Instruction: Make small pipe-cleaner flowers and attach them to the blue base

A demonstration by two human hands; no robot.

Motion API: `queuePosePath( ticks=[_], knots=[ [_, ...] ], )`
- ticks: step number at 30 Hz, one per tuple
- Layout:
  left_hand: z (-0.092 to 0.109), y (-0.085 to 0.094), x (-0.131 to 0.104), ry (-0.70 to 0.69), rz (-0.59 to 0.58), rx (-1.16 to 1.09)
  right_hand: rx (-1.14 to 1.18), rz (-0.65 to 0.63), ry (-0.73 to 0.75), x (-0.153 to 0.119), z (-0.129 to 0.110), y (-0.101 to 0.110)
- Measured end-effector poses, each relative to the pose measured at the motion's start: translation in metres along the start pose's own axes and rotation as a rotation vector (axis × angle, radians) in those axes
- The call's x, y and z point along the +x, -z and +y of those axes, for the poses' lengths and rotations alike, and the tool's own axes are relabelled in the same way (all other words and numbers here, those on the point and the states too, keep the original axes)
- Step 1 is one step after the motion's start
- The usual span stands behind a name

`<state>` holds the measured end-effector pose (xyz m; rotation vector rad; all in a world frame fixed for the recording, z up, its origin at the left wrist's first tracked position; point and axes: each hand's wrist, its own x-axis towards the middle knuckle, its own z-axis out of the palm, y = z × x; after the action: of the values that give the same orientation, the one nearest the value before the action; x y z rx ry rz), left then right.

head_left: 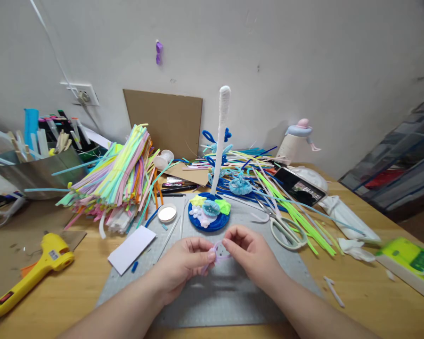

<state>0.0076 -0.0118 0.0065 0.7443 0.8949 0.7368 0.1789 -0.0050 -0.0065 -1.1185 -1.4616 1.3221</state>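
Observation:
Between my two hands is a small loop of pale purple pipe cleaner [222,256], held just above the cutting mat. My left hand [195,256] pinches one side of it between thumb and fingers. My right hand [245,249] has its fingertips closed on the loop's other side. Right behind them stands a round blue base [198,224] wound from pipe cleaner, with a yellow star [198,201], a blue shell-like piece [211,207] and other small shapes on it. From the base a white wrapped post [220,141] rises upright.
The grey cutting mat [212,301] lies under my hands. At left are a yellow glue gun [38,270], a white card [132,249] and a pipe cleaner bundle [109,179]. Scissors [288,233], green pipe cleaners [304,221] and a phone [300,185] lie at right. Cardboard [164,122] leans on the wall.

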Motion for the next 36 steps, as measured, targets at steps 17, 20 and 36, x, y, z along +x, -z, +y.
queuePosePath(
  ticks=[17,20,36],
  knots=[
    [0.003,-0.002,0.001,-0.152,0.06,-0.089,0.085,-0.227,-0.128,-0.005,0.005,-0.011],
    [0.0,-0.003,0.003,-0.197,0.066,0.056,-0.038,-0.205,-0.062,-0.007,0.003,-0.013],
    [0.012,-0.002,0.003,-0.244,0.212,0.178,0.388,0.069,-0.056,0.009,-0.007,0.013]
  ],
)
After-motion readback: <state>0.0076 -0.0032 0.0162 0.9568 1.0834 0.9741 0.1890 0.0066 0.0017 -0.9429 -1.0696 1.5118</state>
